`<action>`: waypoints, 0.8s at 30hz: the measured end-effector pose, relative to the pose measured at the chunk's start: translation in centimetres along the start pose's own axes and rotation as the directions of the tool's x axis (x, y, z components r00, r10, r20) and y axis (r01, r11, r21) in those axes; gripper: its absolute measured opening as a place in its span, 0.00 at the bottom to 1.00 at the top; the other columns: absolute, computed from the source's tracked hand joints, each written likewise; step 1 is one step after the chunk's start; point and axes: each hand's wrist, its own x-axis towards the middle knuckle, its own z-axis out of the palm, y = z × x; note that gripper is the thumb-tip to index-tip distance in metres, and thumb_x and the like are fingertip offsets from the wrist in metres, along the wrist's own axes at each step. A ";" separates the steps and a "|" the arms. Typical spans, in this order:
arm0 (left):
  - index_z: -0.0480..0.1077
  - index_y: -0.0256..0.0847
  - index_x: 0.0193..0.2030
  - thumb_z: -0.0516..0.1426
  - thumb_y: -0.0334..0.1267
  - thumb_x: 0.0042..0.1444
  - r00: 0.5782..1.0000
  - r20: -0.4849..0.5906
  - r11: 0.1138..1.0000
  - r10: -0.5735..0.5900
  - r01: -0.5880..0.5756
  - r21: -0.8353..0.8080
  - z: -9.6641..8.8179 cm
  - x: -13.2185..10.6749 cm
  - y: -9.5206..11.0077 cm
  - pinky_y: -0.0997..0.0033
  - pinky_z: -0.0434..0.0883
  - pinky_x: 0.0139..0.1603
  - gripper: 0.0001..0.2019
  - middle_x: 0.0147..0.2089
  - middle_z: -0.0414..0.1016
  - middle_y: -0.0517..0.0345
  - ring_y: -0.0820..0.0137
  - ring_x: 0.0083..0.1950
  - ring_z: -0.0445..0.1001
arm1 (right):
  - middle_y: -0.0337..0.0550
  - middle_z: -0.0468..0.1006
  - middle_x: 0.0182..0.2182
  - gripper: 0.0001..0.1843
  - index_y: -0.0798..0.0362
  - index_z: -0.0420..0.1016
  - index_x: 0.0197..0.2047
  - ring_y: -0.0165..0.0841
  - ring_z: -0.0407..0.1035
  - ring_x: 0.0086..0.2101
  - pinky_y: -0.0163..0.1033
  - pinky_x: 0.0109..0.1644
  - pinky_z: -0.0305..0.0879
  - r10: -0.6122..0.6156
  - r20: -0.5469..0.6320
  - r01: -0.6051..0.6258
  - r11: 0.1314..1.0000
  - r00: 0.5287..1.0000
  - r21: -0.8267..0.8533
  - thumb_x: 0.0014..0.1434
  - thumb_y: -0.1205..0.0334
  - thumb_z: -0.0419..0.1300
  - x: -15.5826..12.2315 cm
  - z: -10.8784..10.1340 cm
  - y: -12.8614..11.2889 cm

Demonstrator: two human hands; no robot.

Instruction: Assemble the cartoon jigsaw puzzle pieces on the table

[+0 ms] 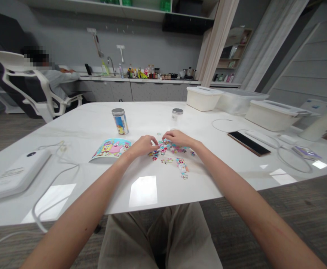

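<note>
A loose pile of small colourful jigsaw puzzle pieces (163, 148) lies on the white table between my hands. At its left edge is my left hand (144, 145), fingers curved and thumb held apart from them, with nothing visible between. My right hand (179, 138) reaches over the far side of the pile; its fingers are bent and slightly apart, and their tips touch the pieces. Closer to me lies a joined strip of puzzle pieces (182, 166) showing a cartoon figure. A curved cartoon picture sheet (111, 148) rests left of my left hand.
Behind the pile stand a printed can (120, 122) and a small lidded jar (177, 114). To the right are a dark phone (248, 143), cables and lidded plastic boxes (204, 99). A white device (19, 173) with a cord lies left. A person (58, 80) sits beyond the table.
</note>
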 end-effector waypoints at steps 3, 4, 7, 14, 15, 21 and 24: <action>0.76 0.38 0.43 0.55 0.45 0.57 0.999 -0.004 0.997 0.032 -0.032 0.064 0.1 0.0 -0.1 0.72 0.65 0.36 0.15 0.30 0.75 0.55 0.67 0.32 0.73 | 0.41 0.70 0.27 0.17 0.57 0.76 0.37 0.31 0.61 0.30 0.36 0.35 0.57 -0.003 -0.060 0.007 0.998 0.998 0.068 0.54 0.69 0.45 0.1 -0.7 0.5; 0.75 0.38 0.45 0.55 0.45 0.57 0.999 0.001 0.995 0.051 -0.051 0.087 0.2 -0.1 -0.2 0.71 0.66 0.37 0.15 0.31 0.76 0.54 0.65 0.34 0.74 | 0.40 0.69 0.26 0.18 0.57 0.75 0.37 0.31 0.61 0.29 0.36 0.34 0.57 0.002 -0.069 0.004 0.996 0.998 0.090 0.53 0.71 0.45 0.2 -0.9 0.7; 0.73 0.43 0.51 0.57 0.49 0.56 0.993 0.036 0.983 0.111 -0.115 0.145 0.5 -0.3 -0.2 0.67 0.66 0.41 0.19 0.32 0.76 0.53 0.61 0.38 0.75 | 0.37 0.67 0.22 0.16 0.57 0.74 0.38 0.30 0.61 0.26 0.35 0.32 0.58 0.022 -0.062 -0.013 0.988 0.998 0.153 0.51 0.72 0.47 0.4 -1.1 1.0; 0.71 0.49 0.55 0.53 0.55 0.60 0.978 0.113 0.936 0.173 -0.199 0.292 0.7 -0.5 0.0 0.66 0.68 0.41 0.21 0.35 0.78 0.53 0.60 0.38 0.76 | 0.45 0.81 0.34 0.08 0.55 0.72 0.38 0.29 0.72 0.32 0.32 0.31 0.61 0.064 -0.008 -0.057 0.928 0.998 0.368 0.52 0.68 0.61 0.2 -0.9 0.6; 0.71 0.49 0.55 0.53 0.53 0.60 0.979 0.108 0.934 0.172 -0.197 0.297 0.7 -0.5 -0.1 0.66 0.68 0.41 0.20 0.36 0.78 0.53 0.61 0.38 0.76 | 0.46 0.82 0.35 0.09 0.55 0.72 0.37 0.29 0.72 0.32 0.32 0.31 0.61 0.070 -0.002 -0.064 0.914 0.998 0.400 0.51 0.68 0.63 0.1 -1.0 0.6; 0.70 0.51 0.55 0.52 0.46 0.61 0.980 0.089 0.934 0.178 -0.196 0.297 0.7 -0.4 -0.3 0.67 0.68 0.41 0.17 0.38 0.78 0.54 0.62 0.39 0.76 | 0.46 0.82 0.36 0.12 0.55 0.73 0.37 0.31 0.76 0.36 0.34 0.36 0.67 0.107 -0.027 -0.076 0.843 0.994 0.532 0.46 0.71 0.66 -0.1 -1.1 0.7; 0.72 0.51 0.53 0.53 0.44 0.61 0.980 0.083 0.939 0.182 -0.199 0.279 0.7 -0.5 -0.1 0.67 0.68 0.41 0.15 0.36 0.78 0.55 0.63 0.38 0.76 | 0.44 0.81 0.33 0.13 0.55 0.73 0.36 0.33 0.77 0.36 0.35 0.37 0.70 0.150 -0.057 -0.094 0.827 0.987 0.554 0.45 0.73 0.67 -0.1 -1.0 0.7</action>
